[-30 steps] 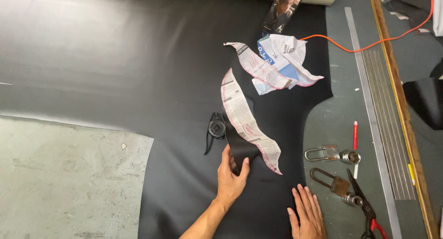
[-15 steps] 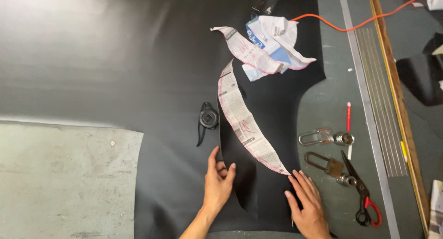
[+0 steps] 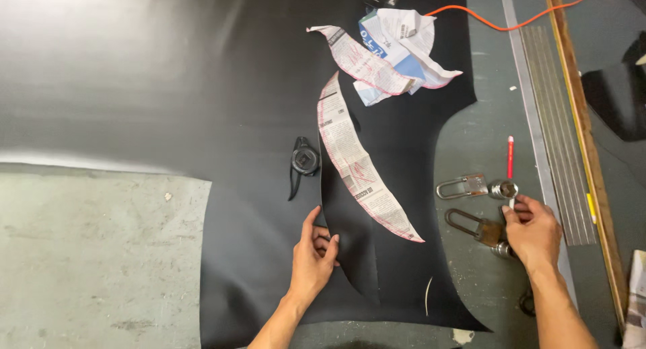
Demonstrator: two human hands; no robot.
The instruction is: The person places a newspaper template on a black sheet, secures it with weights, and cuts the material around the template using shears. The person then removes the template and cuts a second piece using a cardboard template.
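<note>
Left hand (image 3: 314, 253) is pressing flat, fingers spread, on the cut black piece (image 3: 350, 248) atop the black sheet (image 3: 202, 86); right hand (image 3: 531, 229) is closing around a padlock (image 3: 479, 228). Farther off, the curved paper pattern (image 3: 360, 170) is lying across the piece, so cutting looks done here, more patterns (image 3: 393, 53) waiting.

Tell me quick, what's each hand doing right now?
Left hand: open, pressing flat on the cut black piece.
Right hand: closed around a padlock, it seems.

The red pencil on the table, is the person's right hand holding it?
No. The red pencil lies untouched above the right hand, which rests on a padlock instead.
</note>
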